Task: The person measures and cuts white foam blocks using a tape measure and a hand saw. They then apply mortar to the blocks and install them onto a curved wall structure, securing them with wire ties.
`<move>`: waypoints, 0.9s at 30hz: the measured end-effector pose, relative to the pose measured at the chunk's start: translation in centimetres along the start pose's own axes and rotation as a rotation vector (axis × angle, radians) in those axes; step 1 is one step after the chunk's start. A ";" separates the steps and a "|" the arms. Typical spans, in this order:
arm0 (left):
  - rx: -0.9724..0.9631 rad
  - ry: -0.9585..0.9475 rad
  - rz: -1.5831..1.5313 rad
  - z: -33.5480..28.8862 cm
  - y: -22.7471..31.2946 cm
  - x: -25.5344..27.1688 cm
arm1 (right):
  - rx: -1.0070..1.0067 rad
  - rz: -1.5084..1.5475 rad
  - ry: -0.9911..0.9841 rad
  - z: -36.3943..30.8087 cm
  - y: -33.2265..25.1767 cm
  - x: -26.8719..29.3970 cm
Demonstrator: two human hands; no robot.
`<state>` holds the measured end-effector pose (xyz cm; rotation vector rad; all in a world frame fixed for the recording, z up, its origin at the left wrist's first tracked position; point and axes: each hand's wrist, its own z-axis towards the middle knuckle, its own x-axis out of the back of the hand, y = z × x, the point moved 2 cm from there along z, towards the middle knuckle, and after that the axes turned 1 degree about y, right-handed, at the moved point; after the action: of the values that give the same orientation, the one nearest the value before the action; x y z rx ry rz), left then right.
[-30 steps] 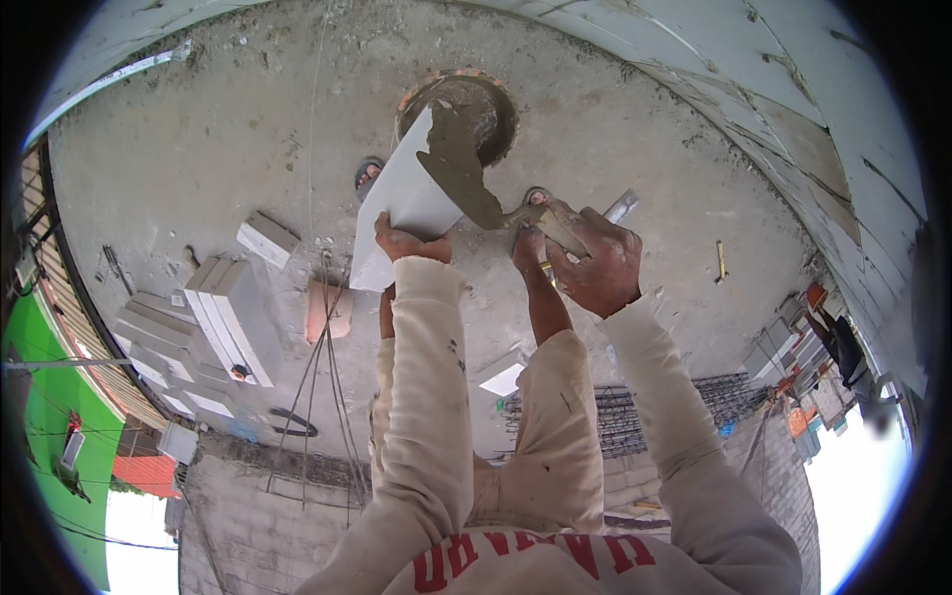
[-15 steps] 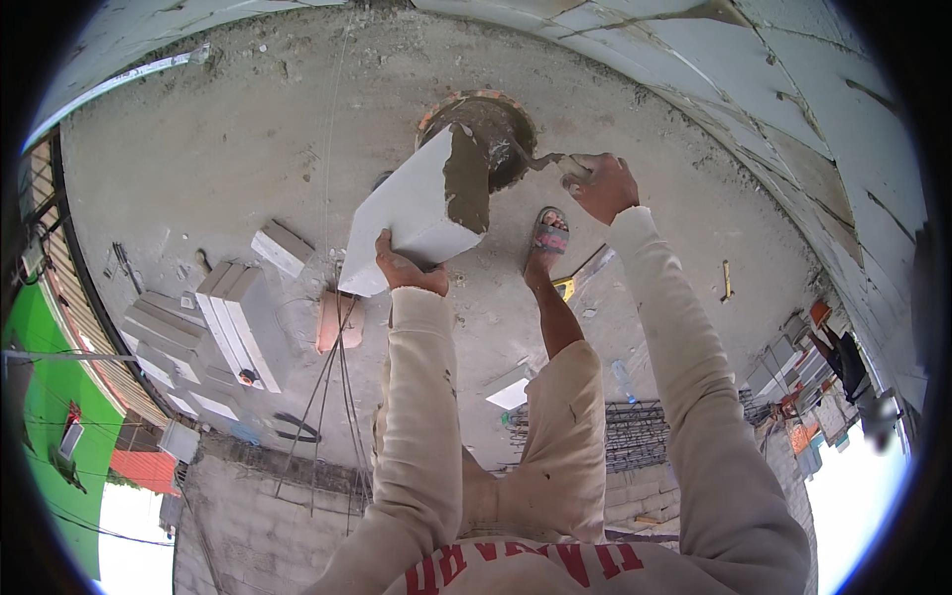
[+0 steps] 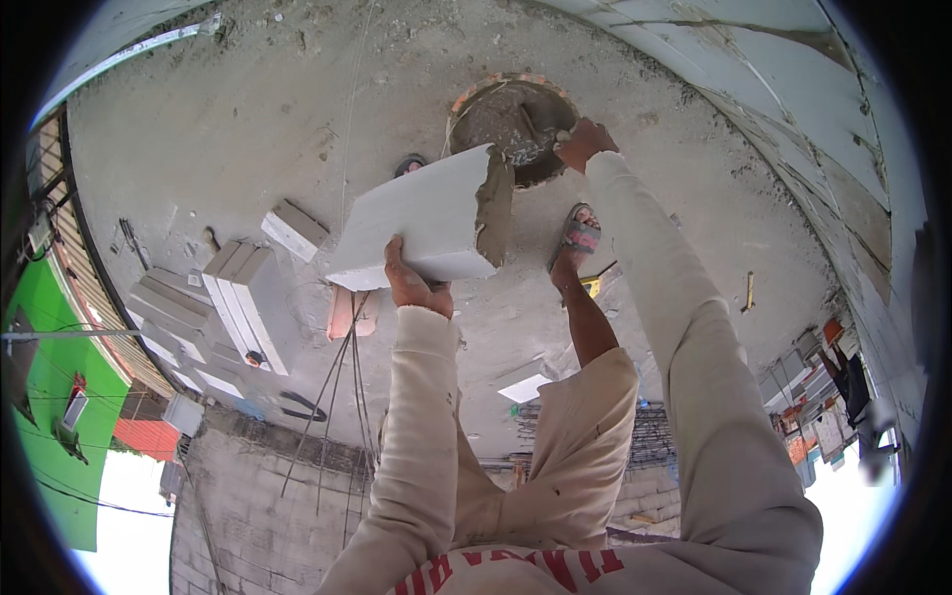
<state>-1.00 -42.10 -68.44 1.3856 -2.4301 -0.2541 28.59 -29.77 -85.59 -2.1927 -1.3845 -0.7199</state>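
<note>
My left hand (image 3: 416,283) grips a white lightweight concrete block (image 3: 412,218) by its near lower edge and holds it up off the floor, tilted. A layer of wet grey mortar (image 3: 494,213) with a ragged edge coats the block's right end. Beyond it, a round tub (image 3: 511,77) with a mortar-crusted rim holds wet grey mortar. My right hand (image 3: 585,145) is closed at the tub's right rim around the handle of a trowel (image 3: 529,121). Only a little of the trowel shows over the mortar, and my fingers hide its handle.
Stacked white blocks (image 3: 248,302) and a single block (image 3: 295,230) lie on the left. Thin metal rods (image 3: 347,362) rise beside a pinkish container (image 3: 352,312) near my left forearm. My sandalled foot (image 3: 577,236) stands below the tub, near a yellow-handled saw (image 3: 592,287). A block wall curves along the right.
My right hand has moved up and slightly left, bringing the trowel over the tub. The block in my left hand has tipped flatter, its coated end shifting right and down.
</note>
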 end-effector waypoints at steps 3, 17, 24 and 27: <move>0.004 0.009 0.003 1.4 -0.4 0.8 | 0.150 0.205 -0.154 2.2 1.3 -2.0; 0.097 -0.015 -0.055 -1.2 -2.9 -2.6 | 0.392 0.499 0.268 -30.4 2.0 10.5; -0.059 -0.039 -0.023 -2.7 -1.1 -0.2 | 0.048 0.298 -0.132 -15.1 5.3 9.5; -0.178 -0.032 0.054 -6.5 1.5 -0.1 | -0.126 0.316 -0.167 -6.7 5.7 6.2</move>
<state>0.23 -41.17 -61.97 1.2466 -2.4006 -0.4709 34.73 -31.95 -77.08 -2.5421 -1.0519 -0.5306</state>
